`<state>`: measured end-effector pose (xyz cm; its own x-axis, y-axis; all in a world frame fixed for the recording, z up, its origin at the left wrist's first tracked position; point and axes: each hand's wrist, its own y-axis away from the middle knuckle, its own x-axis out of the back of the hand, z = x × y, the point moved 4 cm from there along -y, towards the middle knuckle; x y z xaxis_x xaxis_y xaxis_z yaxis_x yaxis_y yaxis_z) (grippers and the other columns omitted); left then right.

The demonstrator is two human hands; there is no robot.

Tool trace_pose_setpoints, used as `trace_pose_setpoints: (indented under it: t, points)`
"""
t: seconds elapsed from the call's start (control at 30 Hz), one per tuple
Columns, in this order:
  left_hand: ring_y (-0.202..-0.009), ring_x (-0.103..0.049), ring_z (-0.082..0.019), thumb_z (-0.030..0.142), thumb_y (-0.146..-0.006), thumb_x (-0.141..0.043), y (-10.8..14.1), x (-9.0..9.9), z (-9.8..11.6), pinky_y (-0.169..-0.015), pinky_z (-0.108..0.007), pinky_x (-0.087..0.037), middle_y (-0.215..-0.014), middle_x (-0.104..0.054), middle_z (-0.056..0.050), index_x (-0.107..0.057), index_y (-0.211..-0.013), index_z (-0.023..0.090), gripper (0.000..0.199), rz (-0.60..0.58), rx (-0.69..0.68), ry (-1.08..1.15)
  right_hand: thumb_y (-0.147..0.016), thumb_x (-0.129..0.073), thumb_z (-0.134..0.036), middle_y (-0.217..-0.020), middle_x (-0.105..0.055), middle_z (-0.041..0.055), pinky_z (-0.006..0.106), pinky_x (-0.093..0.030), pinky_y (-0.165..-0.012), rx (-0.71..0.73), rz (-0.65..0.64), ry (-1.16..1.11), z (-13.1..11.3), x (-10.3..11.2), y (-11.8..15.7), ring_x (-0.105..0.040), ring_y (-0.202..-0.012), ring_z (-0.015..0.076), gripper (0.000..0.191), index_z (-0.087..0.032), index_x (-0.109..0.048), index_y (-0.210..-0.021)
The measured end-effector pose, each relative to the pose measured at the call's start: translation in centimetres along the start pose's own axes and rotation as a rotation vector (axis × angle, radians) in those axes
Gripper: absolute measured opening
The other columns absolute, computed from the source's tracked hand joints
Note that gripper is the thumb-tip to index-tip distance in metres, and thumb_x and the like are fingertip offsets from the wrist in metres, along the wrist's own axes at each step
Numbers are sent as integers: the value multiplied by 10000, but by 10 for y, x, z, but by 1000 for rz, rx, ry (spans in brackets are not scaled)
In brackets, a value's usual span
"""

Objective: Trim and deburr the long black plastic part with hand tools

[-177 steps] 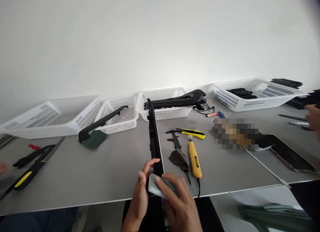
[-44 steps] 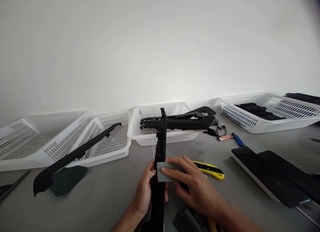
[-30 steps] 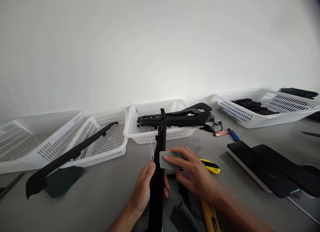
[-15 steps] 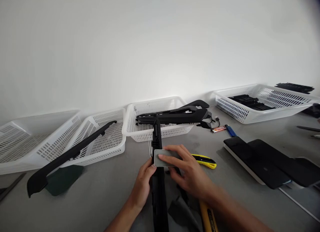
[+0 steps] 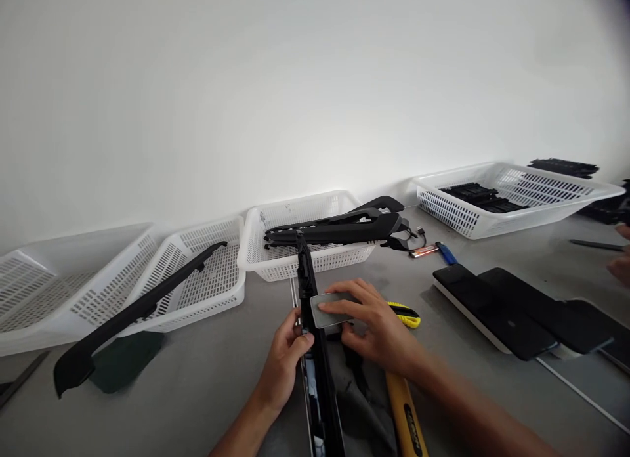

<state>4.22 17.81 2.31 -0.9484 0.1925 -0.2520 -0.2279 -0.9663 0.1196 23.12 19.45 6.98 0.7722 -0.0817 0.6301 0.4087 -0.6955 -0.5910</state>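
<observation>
The left hand [image 5: 283,355] is supporting the black trim strip [image 5: 323,368], which is lying lengthwise at the centre, its far end pointing at the central white basket [image 5: 268,270]. The left thumb and fingers are pinching the strip from its left side; the hidden fingertips cannot be assessed. The right hand [image 5: 377,326] is gripping the grey block [image 5: 327,319], the index finger extending along the top face and the thumb closing in below. The block is overlapping the strip's right edge in view; actual contact cannot be confirmed.

The step in hand is apparently the rubbing of the strip with the block. The next move is likely calling for firm left-hand support and a level block.

The grey table [image 5: 197,404] is running along a plain pale wall [image 5: 315,89]. A dark cloth [image 5: 367,408] and a yellow rotary tool [image 5: 406,421] are lying at near right; a yellow utility knife [image 5: 405,315] is showing just beyond the right hand. Phone-like slabs [image 5: 495,319] are resting farther right. Another person's hand [image 5: 621,263] is showing at the right edge
</observation>
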Motion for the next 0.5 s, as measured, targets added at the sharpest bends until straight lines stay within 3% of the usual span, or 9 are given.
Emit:
trace_pose_setpoints:
  t: [0.17, 0.33, 0.5]
  points:
    - [-953, -729, -246, 542, -956, -731, 1, -6, 4, -881, -338, -559, -1061, -791, -57, -727, -1277, 222, 453, 1, -8, -22, -803, -552, 34, -1382, -665, 93, 508, -588, -1008, 6, 61, -43, -1, 2, 2, -608, -1231, 279, 638, -286, -739, -1323]
    - [-1025, -720, -269, 571, -923, -763, 0, -5, 3, -901, -340, -560, -1101, -797, -70, -765, -1210, 209, 463, 7, -17, -51, -830, -569, 14, -1356, -685, 84, 523, -583, -1019, -3, 49, -40, 0, 4, 1, -627, -1216, 282, 586, -303, -755, -1287]
    - [-928, -701, -252, 579, -905, -762, 1, -7, 3, -864, -336, -547, -952, -776, -51, -786, -1149, 195, 456, -1, -8, -166, -881, -577, -22, -1373, -673, 94, 508, -585, -1028, -10, 91, -79, -6, 3, -1, -621, -1252, 284, 550, -299, -732, -1330]
